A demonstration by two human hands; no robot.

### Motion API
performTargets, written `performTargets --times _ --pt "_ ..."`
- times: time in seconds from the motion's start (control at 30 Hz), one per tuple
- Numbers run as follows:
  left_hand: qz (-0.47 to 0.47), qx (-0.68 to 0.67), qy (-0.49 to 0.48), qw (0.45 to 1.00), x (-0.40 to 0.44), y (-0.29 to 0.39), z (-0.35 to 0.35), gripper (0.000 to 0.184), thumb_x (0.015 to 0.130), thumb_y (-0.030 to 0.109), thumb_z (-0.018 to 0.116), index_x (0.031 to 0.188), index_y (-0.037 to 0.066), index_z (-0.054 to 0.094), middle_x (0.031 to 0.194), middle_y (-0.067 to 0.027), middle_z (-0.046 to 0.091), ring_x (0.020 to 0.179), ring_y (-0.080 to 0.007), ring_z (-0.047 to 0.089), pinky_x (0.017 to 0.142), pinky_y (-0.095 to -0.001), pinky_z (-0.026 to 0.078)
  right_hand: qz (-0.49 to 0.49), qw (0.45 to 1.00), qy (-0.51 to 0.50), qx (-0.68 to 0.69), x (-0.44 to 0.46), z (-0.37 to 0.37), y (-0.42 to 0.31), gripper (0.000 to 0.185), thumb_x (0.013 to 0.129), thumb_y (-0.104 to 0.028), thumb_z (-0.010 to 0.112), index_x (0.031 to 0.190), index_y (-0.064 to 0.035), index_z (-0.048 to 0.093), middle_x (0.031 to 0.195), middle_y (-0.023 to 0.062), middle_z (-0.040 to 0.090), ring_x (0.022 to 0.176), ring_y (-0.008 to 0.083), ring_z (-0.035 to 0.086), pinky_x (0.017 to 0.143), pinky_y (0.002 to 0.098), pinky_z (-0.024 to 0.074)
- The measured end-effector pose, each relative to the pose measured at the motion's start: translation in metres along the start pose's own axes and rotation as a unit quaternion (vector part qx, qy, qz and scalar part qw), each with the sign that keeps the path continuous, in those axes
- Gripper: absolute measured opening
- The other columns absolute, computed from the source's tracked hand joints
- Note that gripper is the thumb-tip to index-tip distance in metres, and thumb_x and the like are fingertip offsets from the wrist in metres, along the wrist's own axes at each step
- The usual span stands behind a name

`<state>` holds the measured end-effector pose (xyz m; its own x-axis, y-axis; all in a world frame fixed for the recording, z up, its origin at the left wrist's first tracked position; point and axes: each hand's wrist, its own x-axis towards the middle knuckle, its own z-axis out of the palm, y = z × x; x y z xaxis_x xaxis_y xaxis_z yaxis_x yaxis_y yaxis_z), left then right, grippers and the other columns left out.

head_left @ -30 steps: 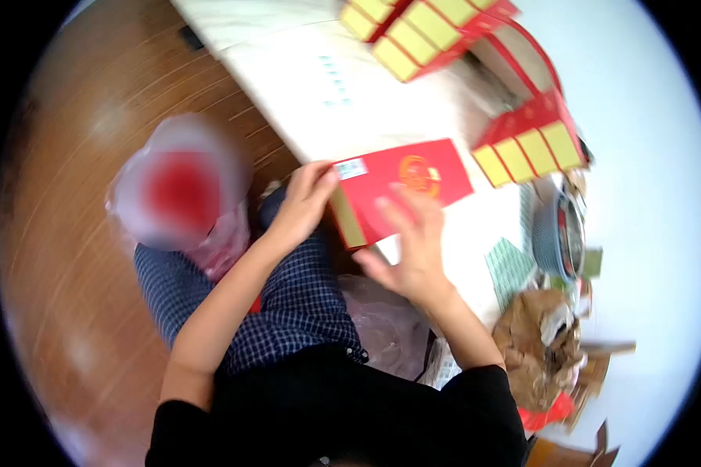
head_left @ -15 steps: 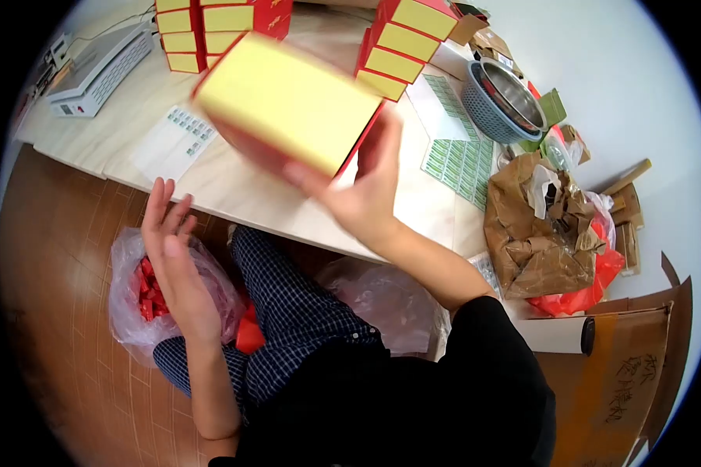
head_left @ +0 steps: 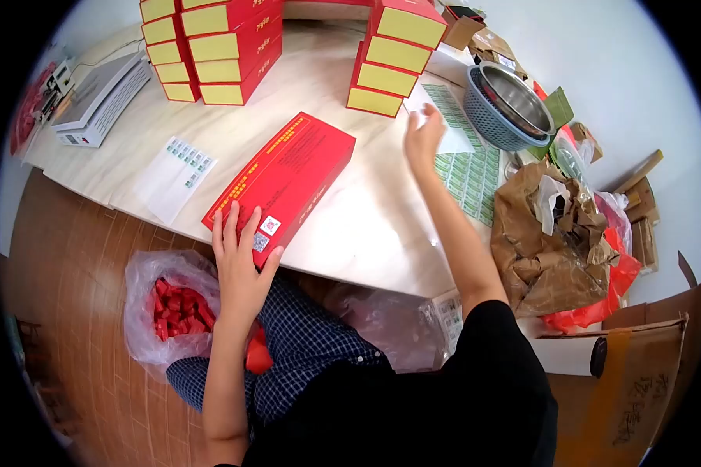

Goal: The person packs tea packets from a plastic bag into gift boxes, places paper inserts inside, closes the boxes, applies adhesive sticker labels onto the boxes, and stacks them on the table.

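A red box (head_left: 292, 175) with yellow print and two small square labels lies flat on the marbled table (head_left: 366, 226). My left hand (head_left: 241, 257) rests on its near end, fingers spread over the edge beside the labels. Off to the right, my right hand (head_left: 426, 136) hovers by a white sheet and the green sticker sheets (head_left: 467, 175), its fingers slightly bent and apart, with nothing seen in them. Left of the box lies a white sheet with small green stickers (head_left: 181, 173).
Stacked red and yellow boxes (head_left: 230, 54) stand at the back, another stack (head_left: 393, 58) right of them. A scale (head_left: 101, 97) sits left, a blue basket (head_left: 494, 117) and brown paper (head_left: 541, 249) right. A plastic bag (head_left: 144, 300) with red pieces is below.
The box, held up by my right hand half a second ago, now lies on the table. My left hand has moved onto it, and my right hand has let go and moved right.
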<state>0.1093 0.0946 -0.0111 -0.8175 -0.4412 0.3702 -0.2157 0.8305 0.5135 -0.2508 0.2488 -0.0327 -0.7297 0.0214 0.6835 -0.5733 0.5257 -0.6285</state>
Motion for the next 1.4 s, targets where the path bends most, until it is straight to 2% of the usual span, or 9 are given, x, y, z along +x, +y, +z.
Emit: performTargets --times 0.07,0.13,0.33,0.47,0.53,1.07,1.2,1.3,1.4 --pt "0.001 0.012 0.006 1.0 0.001 0.0 0.001 0.06 0.082 0.024 0.068 0.136 0.005 0.047 0.15 -0.0211 0.027 0.14 -0.0425 0.018 0.113 -0.0525 0.019 -0.009 0.982 0.007 -0.189 0.04 0.0 0.074 0.038 0.086 -0.023 0.063 0.116 -0.0002 0.056 0.113 0.0192 0.058 0.11 0.0354 0.051 0.096 0.0451 0.0386" --pt "0.001 0.013 0.004 1.0 0.0 0.0 0.0 0.06 0.082 0.024 0.068 0.136 0.006 0.047 0.15 -0.0212 0.027 0.14 -0.0425 0.018 0.113 -0.0526 0.019 0.093 0.954 -0.036 -0.284 0.061 -0.012 0.115 0.04 0.086 -0.028 0.063 0.115 -0.0005 0.058 0.116 0.0187 0.058 0.112 0.0353 0.05 0.096 0.0466 0.0401" --pt "-0.017 0.016 0.001 1.0 0.001 0.004 0.0 0.062 0.08 0.024 0.07 0.136 0.007 0.048 0.15 -0.0192 0.029 0.14 -0.0409 0.018 0.113 -0.052 0.019 0.085 0.916 -0.08 -0.385 0.072 -0.008 0.193 0.065 0.081 -0.05 0.065 0.118 0.0028 0.059 0.122 0.0166 0.057 0.117 0.0363 0.048 0.098 0.0497 0.0384" --pt "-0.022 0.022 0.004 1.0 0.0 0.006 0.004 0.061 0.079 0.024 0.07 0.134 0.007 0.049 0.15 -0.0188 0.03 0.14 -0.0403 0.018 0.113 -0.0518 0.018 0.118 0.914 -0.089 -0.378 0.077 -0.013 0.176 0.056 0.08 -0.049 0.066 0.107 0.0 0.066 0.121 0.0151 0.058 0.115 0.0358 0.05 0.097 0.0476 0.0391" --pt "-0.033 0.029 0.02 0.999 0.0 0.005 0.007 0.062 0.081 0.032 0.067 0.134 0.008 0.048 0.15 -0.0173 0.03 0.141 -0.0394 0.018 0.113 -0.0525 0.015 0.115 0.915 -0.076 -0.379 0.075 -0.013 0.177 0.053 0.081 -0.047 0.065 0.107 -0.0008 0.066 0.121 0.0147 0.058 0.114 0.0354 0.05 0.096 0.0472 0.0394" --pt "-0.039 0.039 0.023 0.998 0.001 0.008 0.008 0.061 0.08 0.028 0.069 0.133 0.007 0.049 0.15 -0.0173 0.03 0.141 -0.0386 0.019 0.114 -0.0513 0.015 0.043 0.872 -0.096 -0.477 0.076 -0.005 0.171 0.032 0.088 -0.033 0.06 0.107 -0.0083 0.066 0.109 0.0121 0.064 0.105 0.0317 0.056 0.084 0.048 0.0446" --pt "-0.039 0.04 0.025 0.998 0.001 0.009 0.008 0.061 0.08 0.028 0.07 0.133 0.007 0.049 0.149 -0.0174 0.03 0.14 -0.0386 0.019 0.114 -0.051 0.015 0.004 0.879 -0.093 -0.468 0.076 -0.006 0.17 0.025 0.085 -0.027 0.063 0.101 -0.0078 0.068 0.104 0.0119 0.064 0.102 0.0322 0.057 0.082 0.0458 0.0465" --pt "-0.04 0.037 0.026 0.998 0.001 0.01 0.008 0.06 0.08 0.028 0.07 0.133 0.007 0.049 0.149 -0.0173 0.031 0.14 -0.0386 0.019 0.114 -0.051 0.015 -0.026 0.943 -0.042 -0.33 0.077 0.001 0.192 0.021 0.081 -0.021 0.065 0.095 -0.0058 0.067 0.1 0.0122 0.065 0.099 0.0349 0.058 0.082 0.0461 0.0473" --pt "-0.041 0.035 0.028 0.998 0.001 0.009 0.008 0.06 0.079 0.028 0.07 0.132 0.007 0.049 0.149 -0.0172 0.031 0.14 -0.0387 0.019 0.114 -0.051 0.016 0.071 0.989 -0.039 -0.12 0.081 0.001 0.199 0.021 0.079 -0.018 0.065 0.093 -0.0034 0.066 0.102 0.0166 0.063 0.098 0.0377 0.057 0.084 0.0486 0.0464"
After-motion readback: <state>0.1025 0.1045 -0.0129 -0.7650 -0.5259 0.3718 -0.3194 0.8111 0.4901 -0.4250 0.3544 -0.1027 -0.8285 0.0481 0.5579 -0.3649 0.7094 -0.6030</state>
